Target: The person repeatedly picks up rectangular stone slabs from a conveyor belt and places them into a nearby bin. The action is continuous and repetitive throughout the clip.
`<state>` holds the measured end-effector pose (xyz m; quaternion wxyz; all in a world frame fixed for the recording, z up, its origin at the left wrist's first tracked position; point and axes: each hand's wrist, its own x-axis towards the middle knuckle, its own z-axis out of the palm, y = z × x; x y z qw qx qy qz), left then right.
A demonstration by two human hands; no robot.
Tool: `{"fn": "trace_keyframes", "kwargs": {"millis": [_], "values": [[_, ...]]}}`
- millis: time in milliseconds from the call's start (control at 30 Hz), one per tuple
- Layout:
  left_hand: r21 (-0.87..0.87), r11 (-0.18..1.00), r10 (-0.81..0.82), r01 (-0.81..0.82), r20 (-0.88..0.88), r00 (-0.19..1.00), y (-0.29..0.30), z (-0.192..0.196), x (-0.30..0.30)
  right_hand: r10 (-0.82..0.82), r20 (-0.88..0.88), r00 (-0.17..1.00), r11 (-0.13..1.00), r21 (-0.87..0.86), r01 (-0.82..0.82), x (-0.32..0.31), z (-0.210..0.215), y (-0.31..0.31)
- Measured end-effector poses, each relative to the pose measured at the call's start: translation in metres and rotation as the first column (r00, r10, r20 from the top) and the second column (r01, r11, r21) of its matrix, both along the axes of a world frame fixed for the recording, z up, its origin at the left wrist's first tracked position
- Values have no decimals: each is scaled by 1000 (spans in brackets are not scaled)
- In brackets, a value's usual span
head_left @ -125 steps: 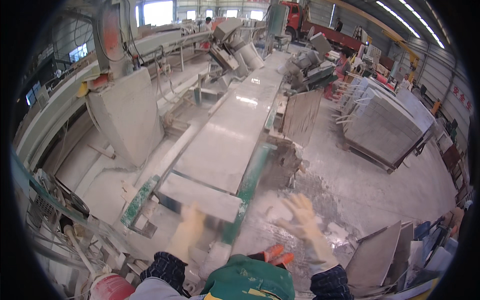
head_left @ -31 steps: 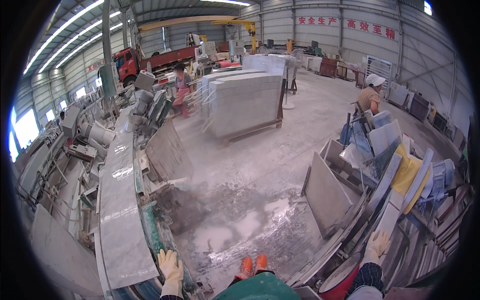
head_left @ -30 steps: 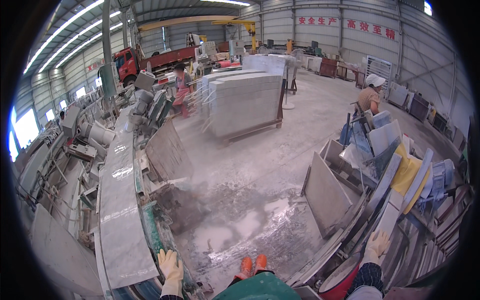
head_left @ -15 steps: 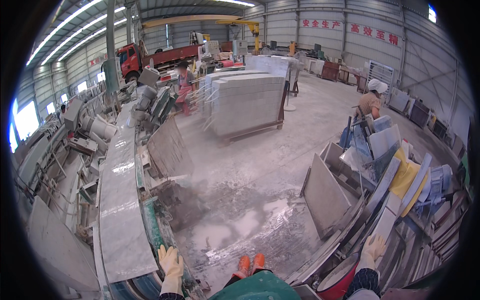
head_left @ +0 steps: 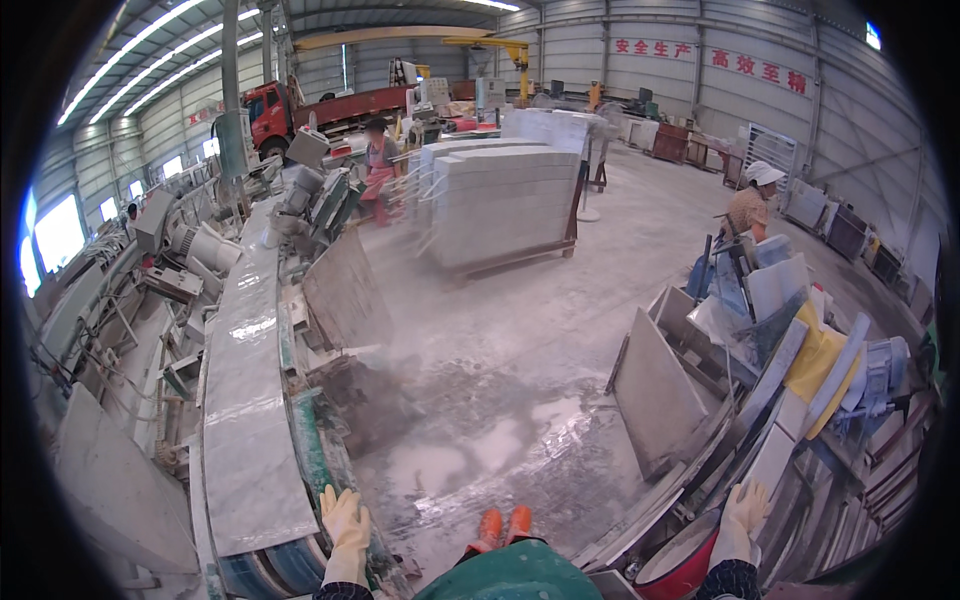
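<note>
Both show fingers apart: left hand [head_left: 345, 522] at the green rail [head_left: 307, 428] — perhaps for balance — right hand [head_left: 742, 514] at a pale strip's [head_left: 773, 456] near end.

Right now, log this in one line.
left hand: open, by green rail | right hand: open, near red tub | pale slab: left of left hand

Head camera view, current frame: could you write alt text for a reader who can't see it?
A person's gloved left hand is open beside a conveyor bearing a glossy pale slab; the open gloved right hand is near a red tub. Beyond are stacked pale slabs, two workers and a red truck.
</note>
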<state>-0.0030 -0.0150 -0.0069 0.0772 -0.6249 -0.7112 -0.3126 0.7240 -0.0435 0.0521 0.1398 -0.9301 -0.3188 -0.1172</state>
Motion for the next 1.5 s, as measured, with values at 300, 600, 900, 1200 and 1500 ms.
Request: {"fn": "trace_keyframes", "kwargs": {"millis": [300, 600, 900, 1200, 1500], "values": [[-65, 998, 7, -10, -41, 999, 0, 3, 0, 204, 63, 977, 978, 35, -206, 49, -6, 5], [-116, 993, 17, -26, -81, 997, -1, 5, 0, 75, 48, 996, 995, -62, -72, 80, 13, 50], [-136, 989, 46, -63, -125, 991, 1, 3, -1, 28, 61, 998, 996, -89, -23, 98, 16, 65], [-63, 997, 52, -54, -31, 998, 1, 0, 2, 34, 34, 999, 995, -92, -31, 64, 2, 36], [-18, 999, 30, -29, 62, 998, 0, 12, 9, 19, -158, 987, 992, -122, -39, -48, 14, -41]]}}
